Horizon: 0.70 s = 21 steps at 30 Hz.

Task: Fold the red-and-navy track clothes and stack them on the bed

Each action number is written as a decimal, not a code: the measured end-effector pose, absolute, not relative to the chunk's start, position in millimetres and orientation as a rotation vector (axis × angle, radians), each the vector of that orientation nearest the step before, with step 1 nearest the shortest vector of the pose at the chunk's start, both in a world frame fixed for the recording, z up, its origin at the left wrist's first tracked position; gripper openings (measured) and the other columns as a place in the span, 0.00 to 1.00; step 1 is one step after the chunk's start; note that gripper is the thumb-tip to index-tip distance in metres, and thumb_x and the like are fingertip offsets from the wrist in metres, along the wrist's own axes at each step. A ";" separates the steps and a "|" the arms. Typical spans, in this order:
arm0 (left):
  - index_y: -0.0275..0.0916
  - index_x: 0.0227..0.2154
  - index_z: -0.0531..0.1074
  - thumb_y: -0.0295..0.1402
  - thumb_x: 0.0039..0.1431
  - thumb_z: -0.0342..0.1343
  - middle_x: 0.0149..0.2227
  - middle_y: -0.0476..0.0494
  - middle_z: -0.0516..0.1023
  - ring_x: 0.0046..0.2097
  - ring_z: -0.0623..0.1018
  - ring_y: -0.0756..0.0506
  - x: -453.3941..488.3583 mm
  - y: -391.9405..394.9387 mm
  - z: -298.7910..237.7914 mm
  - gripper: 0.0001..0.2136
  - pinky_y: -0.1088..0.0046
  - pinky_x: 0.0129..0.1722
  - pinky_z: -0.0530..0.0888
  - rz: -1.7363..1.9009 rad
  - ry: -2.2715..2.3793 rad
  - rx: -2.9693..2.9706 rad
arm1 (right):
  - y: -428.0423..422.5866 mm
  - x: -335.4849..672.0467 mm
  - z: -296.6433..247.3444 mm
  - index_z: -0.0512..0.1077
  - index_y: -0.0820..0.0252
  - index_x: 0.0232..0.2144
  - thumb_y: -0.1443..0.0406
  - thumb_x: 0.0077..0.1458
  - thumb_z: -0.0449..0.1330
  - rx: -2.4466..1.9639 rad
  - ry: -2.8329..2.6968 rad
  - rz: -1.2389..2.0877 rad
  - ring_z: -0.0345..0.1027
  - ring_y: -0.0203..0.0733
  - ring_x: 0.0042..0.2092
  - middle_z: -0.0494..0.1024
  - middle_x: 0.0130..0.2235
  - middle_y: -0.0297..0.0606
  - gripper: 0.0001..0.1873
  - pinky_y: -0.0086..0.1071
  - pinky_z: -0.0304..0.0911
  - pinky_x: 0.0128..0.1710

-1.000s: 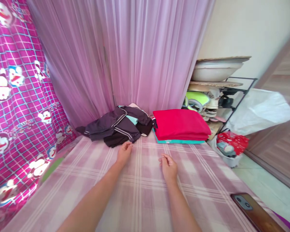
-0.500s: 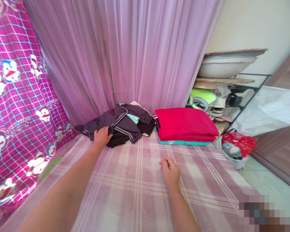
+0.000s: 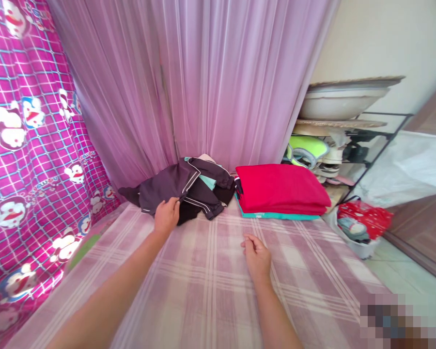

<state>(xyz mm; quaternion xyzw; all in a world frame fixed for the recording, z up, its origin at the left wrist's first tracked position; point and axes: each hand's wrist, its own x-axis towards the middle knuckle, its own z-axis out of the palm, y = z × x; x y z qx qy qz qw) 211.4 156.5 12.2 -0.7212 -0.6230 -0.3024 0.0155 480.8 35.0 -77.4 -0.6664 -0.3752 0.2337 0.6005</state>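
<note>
At the back left of the checked sheet lies a loose heap of clothes, with a dark jacket [image 3: 163, 182] with white piping on top. My left hand [image 3: 167, 214] pinches the jacket's near edge, its fingers closed on the cloth. Black cloth [image 3: 189, 212] and a bit of light teal cloth [image 3: 207, 182] show from under the jacket. My right hand [image 3: 257, 255] hovers over or rests on the sheet [image 3: 210, 286]; I cannot tell which. Its fingers are curled together with nothing visible in them. Right of the heap sits a folded stack, red cloth [image 3: 281, 188] over teal cloth [image 3: 283, 215].
A purple curtain [image 3: 225, 82] hangs behind the clothes, and a pink cartoon-print cloth [image 3: 47, 160] on the left. At the right stand a rack [image 3: 374, 160] with basins [image 3: 345, 102] and shoes, and a bin [image 3: 361, 247] holding a red bag [image 3: 366, 218].
My left hand has moved right and a little nearer, and now pinches the jacket's edge, which has shifted slightly. My right hand has stayed put. The view has turned slightly left.
</note>
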 end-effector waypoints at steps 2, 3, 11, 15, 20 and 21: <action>0.43 0.44 0.75 0.34 0.65 0.46 0.38 0.41 0.83 0.42 0.81 0.42 220.1 127.6 1.7 0.13 0.57 0.65 0.58 -1.063 -1.817 -2.359 | 35.2 481.6 -77.0 0.79 0.61 0.35 0.47 0.45 0.53 -1.540 -0.866 0.543 0.70 0.46 0.25 0.80 0.26 0.40 0.28 0.37 0.65 0.29; 0.45 0.42 0.75 0.34 0.64 0.48 0.36 0.43 0.83 0.39 0.80 0.43 224.1 112.7 -3.5 0.11 0.56 0.66 0.57 -1.138 -1.777 -2.419 | 35.3 481.9 -76.6 0.79 0.61 0.34 0.47 0.45 0.53 -1.537 -0.863 0.542 0.70 0.46 0.25 0.80 0.25 0.40 0.28 0.37 0.65 0.29; 0.50 0.41 0.76 0.37 0.64 0.49 0.39 0.43 0.83 0.44 0.80 0.40 249.6 7.6 -30.0 0.11 0.63 0.49 0.73 -1.403 -1.812 -2.697 | 31.9 481.2 -71.7 0.78 0.61 0.35 0.44 0.43 0.55 -1.499 -0.828 0.605 0.69 0.46 0.24 0.80 0.26 0.41 0.30 0.38 0.64 0.28; 0.50 0.40 0.75 0.36 0.65 0.48 0.37 0.43 0.83 0.43 0.81 0.41 252.0 -25.8 -42.9 0.10 0.65 0.45 0.74 -1.364 -1.788 -2.755 | 28.2 483.0 -68.3 0.79 0.61 0.36 0.39 0.44 0.53 -1.489 -0.881 0.634 0.71 0.48 0.26 0.81 0.28 0.42 0.35 0.40 0.65 0.32; 0.47 0.42 0.74 0.33 0.67 0.45 0.37 0.44 0.83 0.42 0.82 0.43 248.2 -48.7 -51.3 0.12 0.67 0.44 0.76 -1.313 -1.643 -2.743 | 25.1 483.8 -57.9 0.79 0.62 0.40 0.34 0.43 0.54 -1.479 -0.946 0.904 0.76 0.50 0.34 0.83 0.36 0.46 0.41 0.39 0.65 0.35; 0.46 0.42 0.74 0.32 0.67 0.44 0.37 0.45 0.83 0.42 0.82 0.44 248.0 -52.3 -51.7 0.12 0.67 0.44 0.76 -1.288 -1.614 -2.744 | 24.1 482.3 -55.0 0.79 0.61 0.41 0.34 0.44 0.54 -1.468 -0.918 1.008 0.76 0.50 0.37 0.83 0.38 0.47 0.41 0.37 0.65 0.34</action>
